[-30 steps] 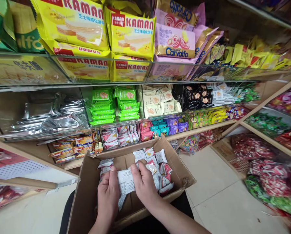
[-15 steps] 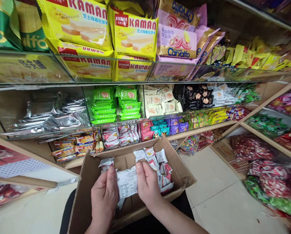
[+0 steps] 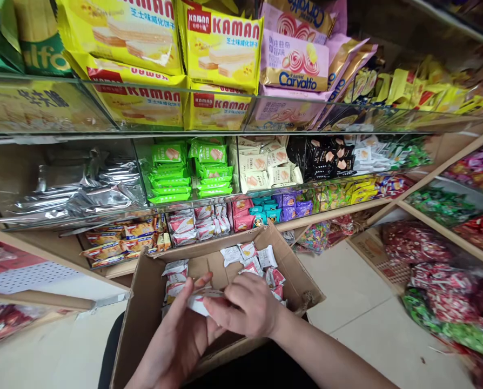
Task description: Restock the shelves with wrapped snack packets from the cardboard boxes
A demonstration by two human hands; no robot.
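Above an open cardboard box, both hands are on one small white-and-pink snack packet. My left hand is turned palm up on the packet's left side, thumb in front and fingertips beyond it. From the right, my right hand grips the other end between thumb and curled fingers, hiding part of it. Inside the box lie similar small packets, along the right and back, with a short pile of packets at the left.
A glass-fronted shelf with yellow wafer packs rises ahead. Below it are green packets, silver packets and a low row of pink-white packets. Bagged sweets lie on the tiled floor at right.
The packet has been tipped from facing me to a flatter angle. My left hand has rolled palm up beneath it, and the right fingers have curled over its end.
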